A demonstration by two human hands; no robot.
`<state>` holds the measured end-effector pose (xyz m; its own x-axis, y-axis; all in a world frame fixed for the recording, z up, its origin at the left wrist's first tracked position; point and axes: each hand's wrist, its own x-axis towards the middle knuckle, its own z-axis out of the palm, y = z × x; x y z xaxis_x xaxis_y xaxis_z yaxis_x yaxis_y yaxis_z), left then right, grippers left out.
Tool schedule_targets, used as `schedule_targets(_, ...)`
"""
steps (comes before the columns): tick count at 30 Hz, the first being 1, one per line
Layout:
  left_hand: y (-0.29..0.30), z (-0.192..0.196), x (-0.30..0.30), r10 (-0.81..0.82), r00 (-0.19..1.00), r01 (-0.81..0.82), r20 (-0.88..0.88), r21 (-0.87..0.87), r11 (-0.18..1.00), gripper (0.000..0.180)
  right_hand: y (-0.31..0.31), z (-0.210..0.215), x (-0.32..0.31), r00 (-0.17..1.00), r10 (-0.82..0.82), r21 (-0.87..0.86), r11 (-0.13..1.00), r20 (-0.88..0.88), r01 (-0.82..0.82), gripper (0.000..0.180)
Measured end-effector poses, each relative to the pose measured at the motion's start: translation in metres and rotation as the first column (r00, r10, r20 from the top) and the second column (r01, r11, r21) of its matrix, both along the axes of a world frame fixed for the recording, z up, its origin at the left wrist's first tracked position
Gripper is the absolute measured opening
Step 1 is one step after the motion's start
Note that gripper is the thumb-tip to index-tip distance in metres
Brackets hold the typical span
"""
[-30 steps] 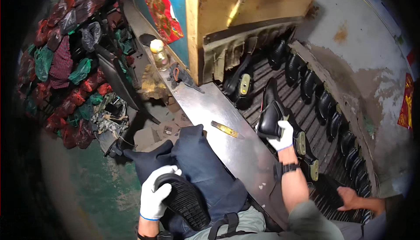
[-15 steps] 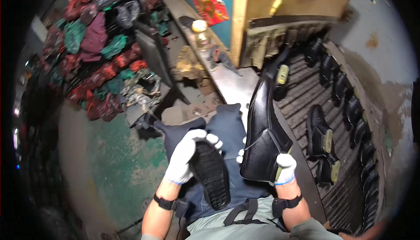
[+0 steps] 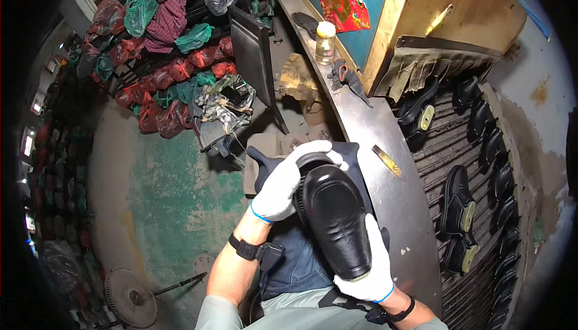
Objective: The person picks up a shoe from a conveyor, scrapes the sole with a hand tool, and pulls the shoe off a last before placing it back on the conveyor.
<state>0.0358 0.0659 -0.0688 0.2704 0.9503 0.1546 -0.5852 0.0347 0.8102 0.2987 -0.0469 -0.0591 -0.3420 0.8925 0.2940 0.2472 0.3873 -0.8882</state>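
Note:
A glossy black shoe (image 3: 337, 222) lies over my lap, above a dark blue apron (image 3: 301, 258). My left hand (image 3: 289, 179), in a white glove, curls over the shoe's far end, where a black sole shows underneath. My right hand (image 3: 370, 270), also in a white glove, grips the near end of the shoe. A watch sits on each wrist.
A grey metal bench (image 3: 391, 209) runs beside my right. Beyond it a slatted conveyor (image 3: 457, 149) carries several black shoes. A bottle (image 3: 325, 42) and a small tool (image 3: 385, 160) sit on the bench. Bagged goods (image 3: 162, 77) fill shelves at the left; a fan (image 3: 129, 297) stands on the floor.
My right hand lifted a black shoe off the conveyor and brought it to my lap. It now lies over the sole that my left hand held, and both hands grip it.

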Motion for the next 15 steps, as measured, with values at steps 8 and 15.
schedule_targets(8, -0.002, 0.008, -0.004, -0.036, 0.993, 0.036, -0.110, 0.005, 0.999, 0.099, -0.008, -0.015, 0.006, 0.996, 0.075, -0.181, 0.980, -0.048, -0.083, 0.128)
schedule_targets(15, 0.001, 0.009, -0.001, -0.057, 0.994, 0.060, -0.088, 0.029, 0.998, 0.103, -0.007, -0.015, 0.006, 0.996, 0.070, -0.198, 0.977, -0.047, -0.078, 0.126)
